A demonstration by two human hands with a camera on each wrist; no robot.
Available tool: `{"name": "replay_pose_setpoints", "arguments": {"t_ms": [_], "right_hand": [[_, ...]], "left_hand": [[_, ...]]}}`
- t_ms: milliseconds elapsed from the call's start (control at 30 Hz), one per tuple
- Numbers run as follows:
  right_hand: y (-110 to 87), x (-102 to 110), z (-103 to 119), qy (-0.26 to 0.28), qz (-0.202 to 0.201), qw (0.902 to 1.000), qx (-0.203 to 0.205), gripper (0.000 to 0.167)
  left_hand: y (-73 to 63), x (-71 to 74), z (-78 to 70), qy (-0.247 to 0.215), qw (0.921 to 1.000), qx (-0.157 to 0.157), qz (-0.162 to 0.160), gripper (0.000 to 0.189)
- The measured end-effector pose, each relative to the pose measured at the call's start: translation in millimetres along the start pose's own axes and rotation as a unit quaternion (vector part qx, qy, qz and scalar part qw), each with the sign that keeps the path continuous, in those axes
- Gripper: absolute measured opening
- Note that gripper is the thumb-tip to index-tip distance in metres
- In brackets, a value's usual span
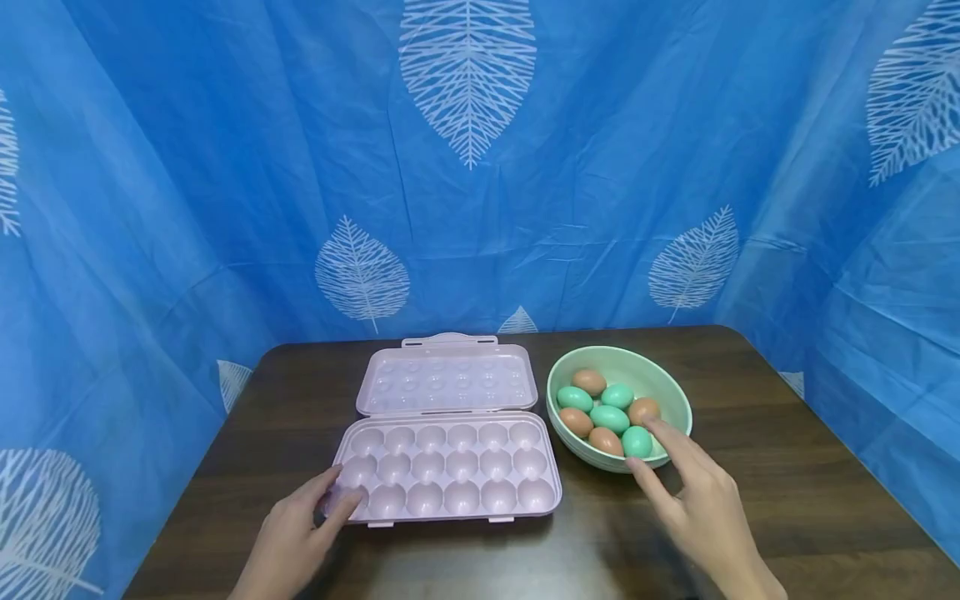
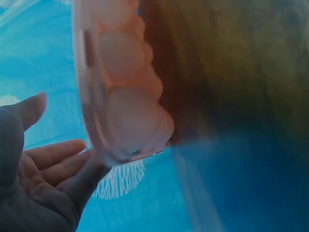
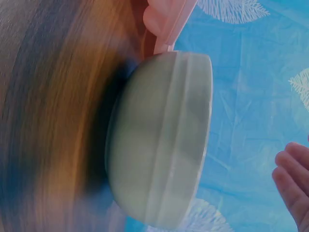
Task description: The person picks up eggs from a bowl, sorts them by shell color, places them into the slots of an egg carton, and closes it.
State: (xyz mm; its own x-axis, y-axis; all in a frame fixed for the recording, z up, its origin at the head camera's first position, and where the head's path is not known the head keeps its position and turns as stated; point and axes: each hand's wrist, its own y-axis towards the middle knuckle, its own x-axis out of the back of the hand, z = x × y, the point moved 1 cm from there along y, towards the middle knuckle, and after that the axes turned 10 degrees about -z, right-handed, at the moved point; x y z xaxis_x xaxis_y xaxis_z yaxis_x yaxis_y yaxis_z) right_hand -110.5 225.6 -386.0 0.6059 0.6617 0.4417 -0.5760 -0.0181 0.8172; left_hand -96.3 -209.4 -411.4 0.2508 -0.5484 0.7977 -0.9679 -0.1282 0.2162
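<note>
A pale pink plastic egg box [image 1: 450,518] lies opened flat, its lid [image 1: 450,354] folded back behind the base. Three rows of bare round hollows fill the base. My left hand [image 1: 296,533] is at the base's front left corner, thumb and fingers spread apart; the left wrist view has its fingertips right at the box's end. To the right, a light green bowl [image 1: 675,404] holds several brown eggs [image 1: 588,382] and several green eggs [image 1: 610,418]. My right hand [image 1: 701,508] reaches over the bowl's front right rim, fingers loosely extended, forefinger tip overlapping a brown egg in the head view.
Everything stands on a dark wooden table [image 1: 450,567]. The bowl sits close beside the box's right side. A blue cloth [image 1: 585,167] with white leaf prints hangs behind the table and along both sides.
</note>
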Motion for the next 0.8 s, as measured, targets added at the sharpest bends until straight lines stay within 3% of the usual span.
{"name": "replay_pose_setpoints", "arguments": {"t_ms": [133,200,367,467,600,800], "right_hand": [[4.2,-4.7,-5.9,0.045,-0.014,0.9986,-0.026,0.054],[6.7,-7.5,-8.6,0.07,-0.008,0.9956,-0.061,0.052],[13.1,-14.8,-15.6,0.119,0.029,0.9798,-0.158,0.049],[16.0,-19.1,-20.1,0.14,0.053,0.97,-0.192,0.048],[18.8,-25.4,-24.8,0.157,0.073,0.9627,-0.208,0.046],[23.6,-34.3,-28.3,0.156,0.094,0.9607,-0.21,0.046]], "left_hand": [[0.3,-7.3,-0.3,0.019,0.9993,-0.031,-0.008,0.063],[0.2,-8.9,-0.3,0.029,0.9986,-0.041,-0.011,0.059],[0.5,-10.1,1.6,0.043,0.9985,-0.017,0.029,0.068],[0.3,-10.5,4.3,0.046,0.9974,-0.005,0.055,0.081],[-0.3,-10.9,8.0,0.043,0.997,-0.017,0.063,0.094],[0.1,-11.5,11.0,0.044,0.9963,-0.035,0.065,0.097]]}}
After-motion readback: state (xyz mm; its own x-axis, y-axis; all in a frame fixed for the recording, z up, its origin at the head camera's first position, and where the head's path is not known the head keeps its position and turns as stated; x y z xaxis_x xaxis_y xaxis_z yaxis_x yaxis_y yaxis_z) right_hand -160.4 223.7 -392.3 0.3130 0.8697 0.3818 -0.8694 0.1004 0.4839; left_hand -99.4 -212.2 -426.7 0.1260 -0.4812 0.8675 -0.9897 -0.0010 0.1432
